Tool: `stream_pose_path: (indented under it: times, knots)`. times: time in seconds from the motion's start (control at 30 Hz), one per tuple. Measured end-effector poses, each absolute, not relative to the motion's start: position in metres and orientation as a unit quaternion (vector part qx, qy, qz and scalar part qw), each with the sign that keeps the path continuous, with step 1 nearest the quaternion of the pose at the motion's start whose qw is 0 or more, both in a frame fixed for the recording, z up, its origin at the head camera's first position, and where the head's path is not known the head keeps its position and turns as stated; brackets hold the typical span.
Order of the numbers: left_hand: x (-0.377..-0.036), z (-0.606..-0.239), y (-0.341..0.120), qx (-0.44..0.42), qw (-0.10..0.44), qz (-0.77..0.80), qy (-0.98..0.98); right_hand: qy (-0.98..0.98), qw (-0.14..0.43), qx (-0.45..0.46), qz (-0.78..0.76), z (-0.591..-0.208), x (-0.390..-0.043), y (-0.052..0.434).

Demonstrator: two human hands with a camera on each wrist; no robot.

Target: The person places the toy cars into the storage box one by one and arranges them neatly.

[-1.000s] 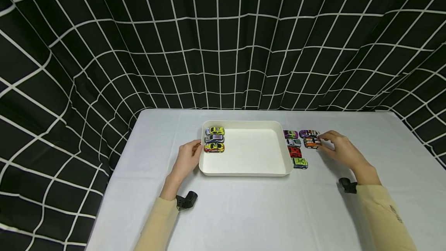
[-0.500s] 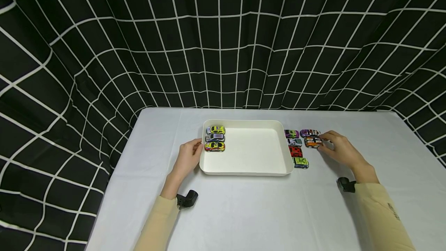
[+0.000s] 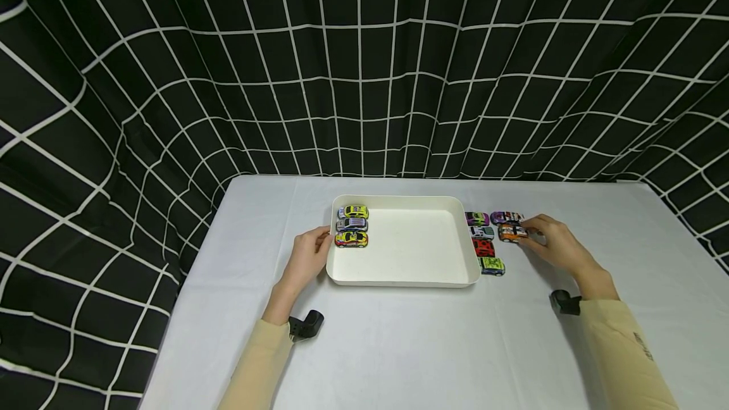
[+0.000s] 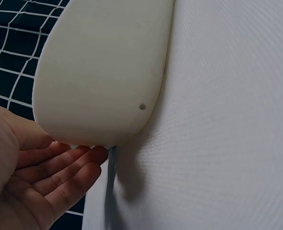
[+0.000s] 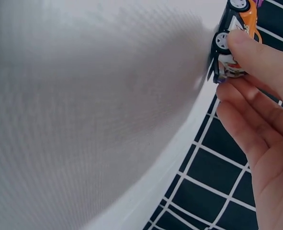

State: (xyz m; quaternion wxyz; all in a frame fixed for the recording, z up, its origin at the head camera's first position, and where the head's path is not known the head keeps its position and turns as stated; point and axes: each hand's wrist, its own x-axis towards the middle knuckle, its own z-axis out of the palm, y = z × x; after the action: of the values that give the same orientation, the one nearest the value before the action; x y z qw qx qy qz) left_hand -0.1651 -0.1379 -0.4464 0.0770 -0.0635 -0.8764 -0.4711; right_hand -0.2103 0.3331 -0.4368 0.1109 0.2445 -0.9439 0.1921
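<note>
My left hand [image 3: 307,258] rests against the left end of a white tray [image 3: 398,285]. In the left wrist view its loosely bent fingers [image 4: 69,179] meet the tray's outer wall [image 4: 103,72]; the thumb tip is hidden. Inside the tray, along its left side, are three toy cars: a yellow one [image 3: 353,211], a silver-purple one [image 3: 351,224] and a yellow-red one [image 3: 351,240]. My right hand [image 3: 555,245] pinches an orange toy car [image 3: 511,233] between thumb and fingers, beside a purple-white toy car [image 3: 505,217]. In the right wrist view the orange car [image 5: 234,45] shows its wheels.
A column of toy cars stands by the tray's right side: purple-green [image 3: 477,219], white [image 3: 481,233], red [image 3: 483,248] and lime green [image 3: 492,266]. A white cloth covers the table [image 3: 410,347]. Behind it hangs a black curtain [image 3: 376,55] with white grid lines.
Both hands keep nearly the same places, the right one on the orange toy car. The whole view has shifted very slightly; the cars and tray look unmoved.
</note>
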Motion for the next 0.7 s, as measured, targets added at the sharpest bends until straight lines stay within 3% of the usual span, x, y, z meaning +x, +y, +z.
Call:
stream_pose_path:
  times: [0.43,0.7]
  knots:
    - [-0.1653,-0.4478,-0.1383,-0.062,0.075,-0.472,-0.876,-0.940,0.121,0.256,0.188,-0.4373,-0.2086,0.3335]
    - [-0.1652,-0.4477,-0.1380,-0.062,0.078,-0.470,-0.877,-0.952,0.073,0.221,0.199,-0.4359,-0.2080,0.3298]
